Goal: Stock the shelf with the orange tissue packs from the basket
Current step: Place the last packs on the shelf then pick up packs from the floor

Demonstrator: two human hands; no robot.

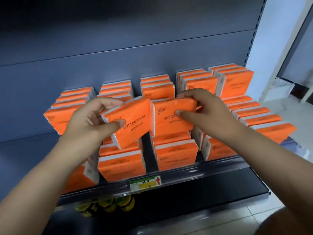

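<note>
Left hand (89, 122) pinches orange pack (133, 121), thumb on face, fingers behind. Right hand (203, 112) grips second pack (172, 119) likewise. Both packs above price label (145, 183), over stocked rows (171, 156). Judged light, soft, slippery film; hold by short edges. Shelf (220, 168) dark metal, nearly full; tiled floor (228, 217) below label.

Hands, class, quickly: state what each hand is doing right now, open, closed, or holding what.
Left hand: fingers curled round the tilted tissue pack.
Right hand: fingers pinch the second tissue pack.
</note>
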